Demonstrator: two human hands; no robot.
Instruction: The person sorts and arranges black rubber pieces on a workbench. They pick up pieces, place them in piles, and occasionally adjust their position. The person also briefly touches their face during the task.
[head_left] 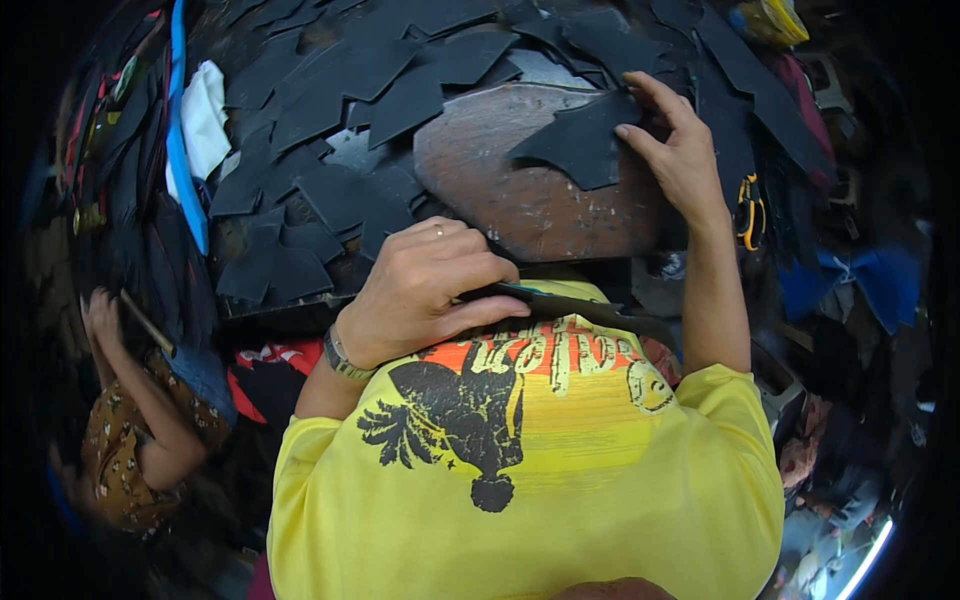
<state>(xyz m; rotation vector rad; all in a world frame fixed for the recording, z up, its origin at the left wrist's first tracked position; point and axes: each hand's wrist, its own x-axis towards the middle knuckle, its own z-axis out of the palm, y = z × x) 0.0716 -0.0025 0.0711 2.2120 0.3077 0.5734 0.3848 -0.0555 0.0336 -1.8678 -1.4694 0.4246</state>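
My left hand (430, 285) is closed on a thin black sheet piece (575, 301), seen nearly edge-on in front of my shirt. A thin teal line shows along its edge near my fingers. Beyond it, a worn brown wooden board (470, 195) lies at the table's near edge. On this board rests a black cut piece (575, 145) with pointed corners and curved sides. My right hand (675, 145) is at that piece's right end, thumb and forefinger apart at its edge; whether they press on it I cannot tell.
Many similar black pieces (340, 90) overlap across the table. A blue strip (180, 130) and white cloth (205, 120) are on the left. An orange-and-black cutter (750, 212) sits right of my forearm. Another person (150, 430) holds a stick-like handle (147, 322) at lower left.
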